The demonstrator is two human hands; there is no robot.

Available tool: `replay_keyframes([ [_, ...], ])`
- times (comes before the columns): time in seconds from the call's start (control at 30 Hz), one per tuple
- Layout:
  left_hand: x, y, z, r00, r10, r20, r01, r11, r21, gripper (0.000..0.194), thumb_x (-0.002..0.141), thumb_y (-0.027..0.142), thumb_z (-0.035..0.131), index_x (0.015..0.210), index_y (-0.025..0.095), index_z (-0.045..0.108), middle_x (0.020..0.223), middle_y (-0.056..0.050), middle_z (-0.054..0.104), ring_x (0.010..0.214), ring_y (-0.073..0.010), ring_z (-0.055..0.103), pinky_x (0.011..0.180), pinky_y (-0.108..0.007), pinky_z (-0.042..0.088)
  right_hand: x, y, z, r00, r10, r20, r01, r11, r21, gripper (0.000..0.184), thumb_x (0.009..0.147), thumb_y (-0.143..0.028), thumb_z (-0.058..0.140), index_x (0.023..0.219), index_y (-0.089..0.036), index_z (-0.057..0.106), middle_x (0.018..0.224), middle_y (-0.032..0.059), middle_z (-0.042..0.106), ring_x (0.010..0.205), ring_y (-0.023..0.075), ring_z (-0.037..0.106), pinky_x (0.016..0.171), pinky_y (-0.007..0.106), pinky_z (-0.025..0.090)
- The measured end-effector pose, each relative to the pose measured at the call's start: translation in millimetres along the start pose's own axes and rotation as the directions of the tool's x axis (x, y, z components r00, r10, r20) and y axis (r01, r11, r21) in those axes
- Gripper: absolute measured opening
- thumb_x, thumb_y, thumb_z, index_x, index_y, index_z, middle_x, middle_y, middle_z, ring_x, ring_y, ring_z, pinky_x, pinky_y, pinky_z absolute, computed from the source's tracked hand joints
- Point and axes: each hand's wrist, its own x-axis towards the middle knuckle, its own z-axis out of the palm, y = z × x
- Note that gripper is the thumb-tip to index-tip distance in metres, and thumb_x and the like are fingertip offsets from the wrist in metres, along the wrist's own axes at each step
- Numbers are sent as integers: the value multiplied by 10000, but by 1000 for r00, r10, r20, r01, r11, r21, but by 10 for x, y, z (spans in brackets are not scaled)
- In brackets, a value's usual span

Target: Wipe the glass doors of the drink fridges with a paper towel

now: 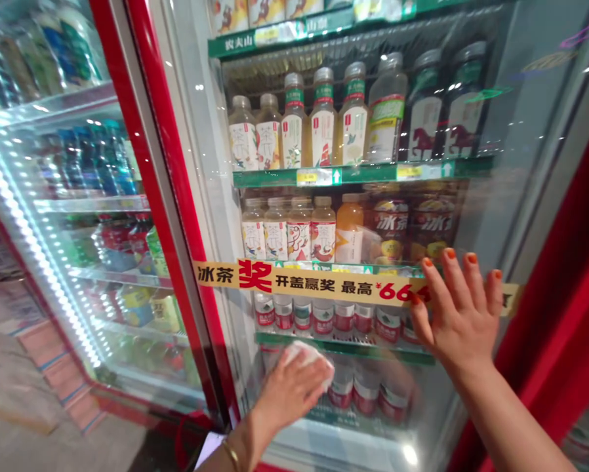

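My left hand (pixel 292 387) presses a crumpled white cloth (pixel 310 359) against the lower part of a glass fridge door (pixel 476 196). Its fingers are curled over the cloth. My right hand (pixel 459 308) lies flat on the same glass further right and higher, fingers spread, with orange-painted nails, over the end of a yellow banner sticker (pixel 324 282) with red and black print. Behind the glass stand rows of tea and juice bottles (pixel 299 131) on green-edged shelves, and red-labelled water bottles (pixel 324 318) lower down.
A red door frame (pixel 176 216) divides this fridge from a second lit glass fridge (pixel 92 216) on the left, full of drinks. A red panel (pixel 570 288) rises at the right. Pale floor tiles (pixel 23 406) show at the lower left.
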Motion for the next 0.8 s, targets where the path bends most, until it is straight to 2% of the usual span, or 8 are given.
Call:
replay_keyframes([
  [0.1, -173, -57, -63, 1000, 22, -2, -22, 1000, -5, 597, 1067, 571, 534, 1644, 590, 383, 1735, 217, 433, 1731, -96, 116, 1428, -337, 109, -4, -4, -1, 1000, 12, 1, -12, 1000, 7, 721, 1065, -352, 620, 1733, -266, 363, 1797, 75, 355, 1678, 353, 325, 1408, 576, 190],
  [0.3, 548, -423, -106, 856, -516, -28, 517, 854, 58, 887, 1053, 342, 575, 1772, 155, 90, 1864, -172, 15, 1737, -397, -90, 1407, -685, 45, -13, -33, -5, 999, 40, 10, -40, 999, 19, 716, 1072, -346, 594, 1741, -292, 345, 1801, 66, 344, 1675, 379, 325, 1397, 622, 206],
  [0.4, 563, 39, -43, 975, -215, 62, 217, 976, -26, 763, 1061, 515, 578, 1742, 331, 289, 1863, 33, 156, 1755, -304, -9, 1441, -574, -24, -15, -38, -4, 999, 44, 13, -44, 999, 21, 718, 1070, -353, 608, 1738, -300, 351, 1800, 60, 347, 1676, 369, 324, 1405, 605, 192],
  [0.5, 326, 244, -30, 991, 84, 107, -75, 994, -84, 630, 1029, 607, 623, 1629, 486, 473, 1779, 175, 361, 1751, -205, 76, 1455, -473, -37, -7, -31, 4, 1000, 31, 2, -31, 999, 11, 725, 1071, -379, 617, 1739, -293, 348, 1801, 57, 347, 1681, 346, 318, 1414, 569, 175],
  [0.6, 460, -142, -103, 967, -239, 91, 239, 971, 6, 739, 1061, 454, 598, 1734, 366, 306, 1804, 5, 360, 1755, -280, 50, 1446, -597, 33, 9, -20, 10, 1000, 8, -7, -8, 1000, 5, 715, 1081, -396, 596, 1740, -284, 342, 1801, 50, 346, 1692, 311, 295, 1418, 537, 163],
  [0.7, 980, -486, -165, 778, -629, -6, 628, 777, 43, 847, 1093, 399, 490, 1775, 205, 27, 1861, -170, 68, 1736, -407, -69, 1379, -774, 117, 17, -13, 3, 1000, -3, -23, 3, 1000, -3, 705, 1084, -382, 583, 1739, -277, 342, 1805, 49, 336, 1701, 287, 272, 1420, 519, 153],
  [0.73, 1116, -476, -168, 771, -637, -6, 637, 771, 30, 858, 1093, 417, 484, 1774, 204, 7, 1864, -166, 23, 1733, -415, -88, 1370, -792, 111, 16, -13, -2, 1000, -2, -22, 1, 1000, -4, 707, 1082, -377, 586, 1738, -275, 344, 1804, 52, 337, 1701, 284, 270, 1420, 516, 152],
  [0.8, 1199, -286, -155, 895, -442, 56, 443, 896, -8, 834, 1079, 459, 510, 1778, 281, 91, 1874, -75, 99, 1745, -367, -67, 1398, -747, 59, 14, -13, -11, 1000, 1, -15, -1, 1000, 0, 714, 1076, -376, 601, 1736, -274, 349, 1797, 59, 349, 1698, 288, 278, 1418, 520, 159],
])
